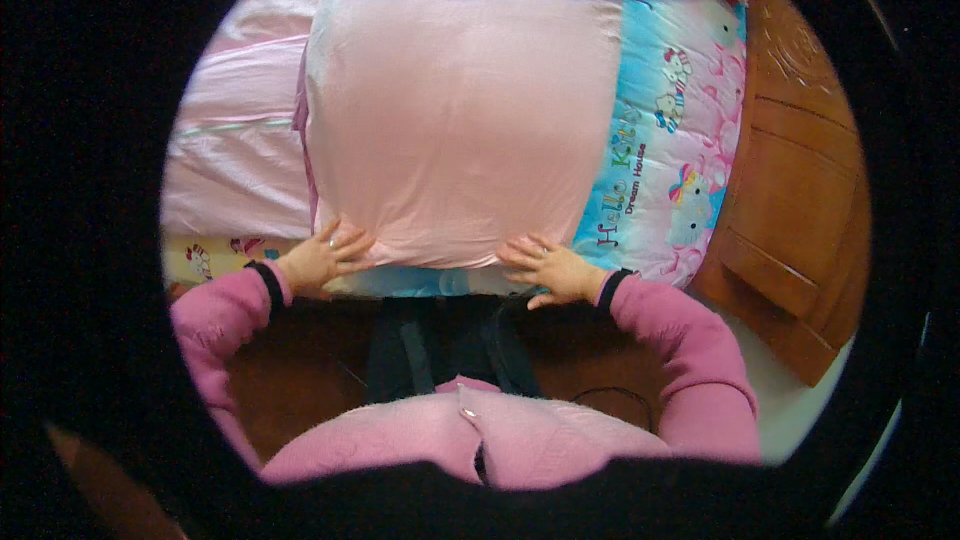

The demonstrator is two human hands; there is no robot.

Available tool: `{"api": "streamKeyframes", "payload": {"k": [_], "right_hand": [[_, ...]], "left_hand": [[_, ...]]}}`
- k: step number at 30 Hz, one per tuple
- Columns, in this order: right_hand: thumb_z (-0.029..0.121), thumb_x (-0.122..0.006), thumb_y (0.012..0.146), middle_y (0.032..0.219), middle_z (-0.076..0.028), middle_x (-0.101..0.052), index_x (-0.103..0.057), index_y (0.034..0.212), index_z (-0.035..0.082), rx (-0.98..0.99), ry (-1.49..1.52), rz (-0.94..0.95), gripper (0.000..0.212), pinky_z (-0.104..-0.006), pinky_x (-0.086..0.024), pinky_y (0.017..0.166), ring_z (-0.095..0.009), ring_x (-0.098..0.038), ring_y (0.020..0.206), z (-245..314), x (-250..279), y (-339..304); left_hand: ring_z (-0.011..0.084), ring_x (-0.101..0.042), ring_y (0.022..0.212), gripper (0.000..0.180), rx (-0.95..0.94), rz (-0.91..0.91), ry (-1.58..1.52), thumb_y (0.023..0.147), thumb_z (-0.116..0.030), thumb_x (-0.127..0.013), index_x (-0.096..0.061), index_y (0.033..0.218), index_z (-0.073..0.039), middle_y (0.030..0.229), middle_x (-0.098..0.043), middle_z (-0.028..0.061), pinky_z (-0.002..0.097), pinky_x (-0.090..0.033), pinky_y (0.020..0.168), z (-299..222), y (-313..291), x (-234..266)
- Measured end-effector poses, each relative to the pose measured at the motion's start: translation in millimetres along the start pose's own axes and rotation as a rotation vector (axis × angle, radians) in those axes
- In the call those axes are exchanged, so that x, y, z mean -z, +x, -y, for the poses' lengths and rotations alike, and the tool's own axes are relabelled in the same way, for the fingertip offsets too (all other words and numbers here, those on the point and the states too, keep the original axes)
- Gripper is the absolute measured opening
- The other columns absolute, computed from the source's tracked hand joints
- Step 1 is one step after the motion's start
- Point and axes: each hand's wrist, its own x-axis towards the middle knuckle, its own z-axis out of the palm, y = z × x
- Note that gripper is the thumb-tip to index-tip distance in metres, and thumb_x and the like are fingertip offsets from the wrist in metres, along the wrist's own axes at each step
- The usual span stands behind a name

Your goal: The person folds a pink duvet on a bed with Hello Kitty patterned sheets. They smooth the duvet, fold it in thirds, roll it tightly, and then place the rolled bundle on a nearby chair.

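Note:
A plain pink cloth (460, 120) lies spread nearly flat over a printed mattress pad, its near edge close to me and slightly wrinkled. My left hand (325, 255) rests on the cloth's near left corner, fingers spread and pointing inward. At the near right corner lies my right hand (553, 268), palm down with the fingers apart. Neither hand grips the cloth; both press on its surface. The blue and pink cartoon-printed pad (665, 150) shows along the right side and below the cloth's near edge.
More light pink folded fabric (240, 165) lies to the left, over a yellow printed strip (215, 258). A carved brown wooden bed end (785, 190) stands at the right. Below the near edge are a dark brown wooden surface and a thin dark cable (620, 393).

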Motion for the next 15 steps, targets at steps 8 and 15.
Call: {"api": "streamKeyframes", "payload": {"k": [8,15], "right_hand": [[0.032,-0.067,0.084,0.119,-0.014,-0.060,-0.064,0.112,0.010,-0.648,0.257,-0.439,0.036,-0.0500,-0.038,0.100,-0.035,-0.052,0.117,-14.3,7.7,-48.8],[0.043,-0.084,0.063,0.148,-0.029,-0.024,-0.018,0.151,0.008,-1.042,0.235,-1.068,0.115,-0.0495,-0.034,0.107,-0.046,-0.031,0.134,-48.3,28.3,9.1]], "left_hand": [[0.0288,-0.065,0.082,0.015,-0.040,-0.035,-0.153,0.079,-0.028,-0.064,-0.066,0.077,-0.013,0.083,-0.065,0.0089,0.0434,-0.051,0.068,-19.5,81.8,95.1],[0.0376,-0.018,0.143,0.081,0.495,-0.602,0.155,0.077,-0.045,-0.071,-0.034,0.147,-0.024,0.154,-0.022,0.0173,0.0659,-0.023,0.107,24.4,260.5,220.5]]}}
